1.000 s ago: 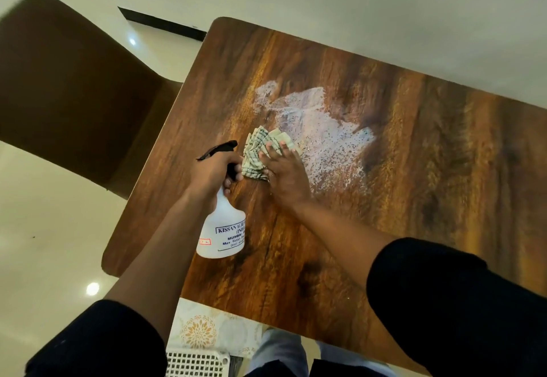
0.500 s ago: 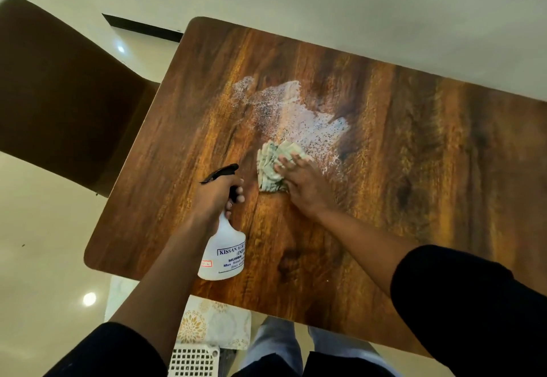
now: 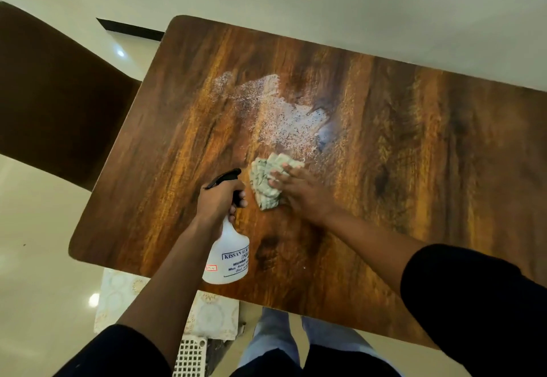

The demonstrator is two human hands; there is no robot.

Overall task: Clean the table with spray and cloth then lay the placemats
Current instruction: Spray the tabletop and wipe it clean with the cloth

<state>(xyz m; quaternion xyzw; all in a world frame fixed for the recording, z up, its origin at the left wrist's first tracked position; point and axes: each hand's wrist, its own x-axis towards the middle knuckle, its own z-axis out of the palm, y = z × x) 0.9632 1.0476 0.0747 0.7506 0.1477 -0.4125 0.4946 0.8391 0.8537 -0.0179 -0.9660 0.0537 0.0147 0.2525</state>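
A dark wooden table (image 3: pixel 414 151) fills the view, with a white patch of sprayed foam (image 3: pixel 284 119) near its middle. My left hand (image 3: pixel 220 199) grips the neck of a white spray bottle (image 3: pixel 229 255) with a black trigger head, held just above the near part of the table. My right hand (image 3: pixel 302 190) presses a folded pale green cloth (image 3: pixel 263 181) flat on the wood with straight fingers, just below the foam. Patterned placemats (image 3: pixel 207 314) lie below the table's near edge, partly hidden by my left arm.
A brown chair (image 3: pixel 56 95) stands at the table's left end. A white perforated basket (image 3: pixel 189 356) sits on the floor by my legs. The table's far edge lies close to a pale wall.
My right hand has drawn the cloth back toward me and to the right, off the foam's near edge. My left hand with the bottle has stayed beside it.
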